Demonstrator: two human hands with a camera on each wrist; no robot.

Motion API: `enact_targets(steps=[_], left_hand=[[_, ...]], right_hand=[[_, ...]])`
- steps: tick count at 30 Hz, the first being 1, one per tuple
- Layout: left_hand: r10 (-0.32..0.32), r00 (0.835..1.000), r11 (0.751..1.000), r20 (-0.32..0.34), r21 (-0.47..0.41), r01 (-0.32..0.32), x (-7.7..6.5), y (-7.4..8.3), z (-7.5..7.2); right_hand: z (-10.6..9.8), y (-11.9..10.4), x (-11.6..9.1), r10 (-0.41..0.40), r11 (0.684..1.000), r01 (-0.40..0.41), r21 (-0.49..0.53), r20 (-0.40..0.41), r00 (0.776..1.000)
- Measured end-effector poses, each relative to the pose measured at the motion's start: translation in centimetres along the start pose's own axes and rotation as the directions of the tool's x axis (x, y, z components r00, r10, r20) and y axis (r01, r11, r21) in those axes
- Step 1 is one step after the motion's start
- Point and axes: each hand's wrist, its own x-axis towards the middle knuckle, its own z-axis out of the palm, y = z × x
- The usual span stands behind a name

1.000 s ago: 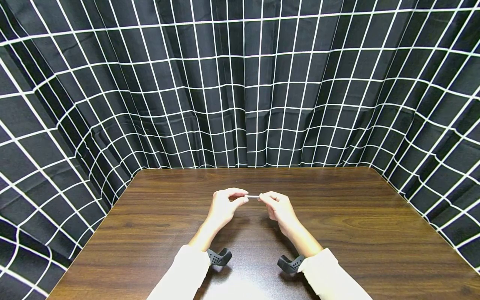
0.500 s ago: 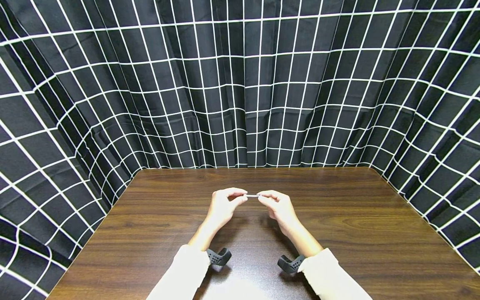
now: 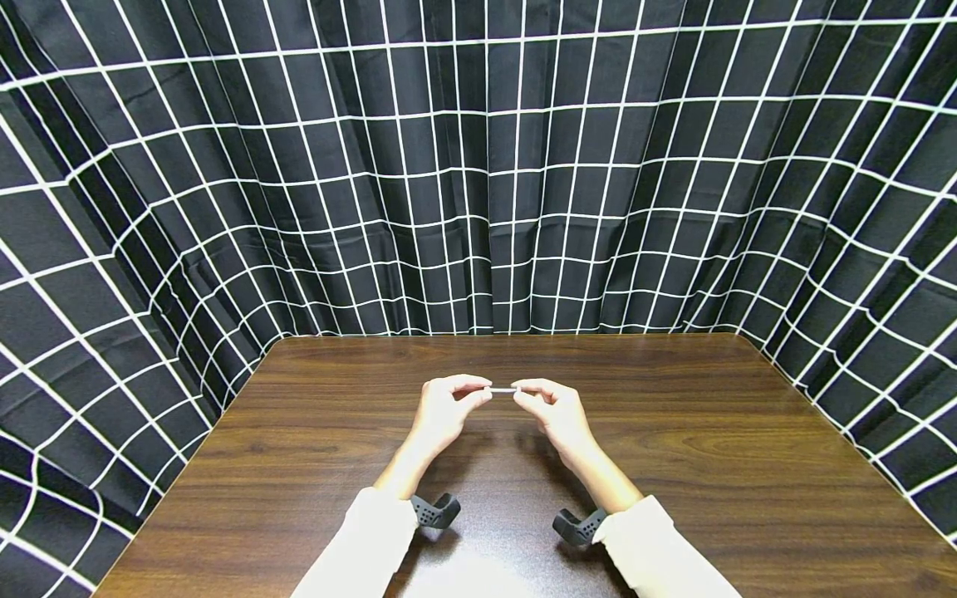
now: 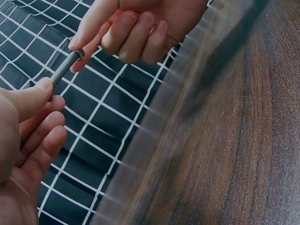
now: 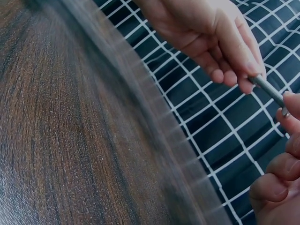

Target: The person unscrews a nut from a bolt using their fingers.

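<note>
A grey metal bolt [image 3: 503, 390] lies level between my two hands, held up over the table. My left hand [image 3: 443, 409] pinches its left end between thumb and fingertips. At the other end the thumb and index finger of my right hand [image 3: 557, 415] pinch the bolt's wider end piece. The left wrist view shows the threads along the bolt [image 4: 65, 67] and this wider piece partly covered by the right fingertips. In the right wrist view the bolt [image 5: 269, 90] spans the gap between both hands, and the remaining right fingers are curled in below.
The brown wood-grain table [image 3: 336, 448] spreads beneath both hands. A black curtain [image 3: 478, 208] with a white grid surrounds its back and sides. Dark grey bands [image 3: 437, 511] sit at both wrists beside the light sleeves [image 3: 366, 540].
The right thumb and index finger have shifted slightly on the bolt's end, their tips a little further apart. Both hands have drifted very slightly left, still holding the bolt.
</note>
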Motion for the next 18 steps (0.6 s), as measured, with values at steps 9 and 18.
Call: enact_targets(steps=[9, 18], left_hand=[[-0.008, 1.000, 1.000, 0.014, -0.014, 0.008, 0.0, 0.1, -0.3], [-0.012, 1.000, 1.000, 0.020, 0.007, 0.011, 0.0, -0.6, -0.2]], right_hand=[[0.0, 0.0, 0.0, -0.090, 0.990, 0.087, -0.107, -0.019, 0.996], [0.1, -2.4, -0.8, -0.125, 0.968, 0.125, -0.216, 0.015, 0.992]])
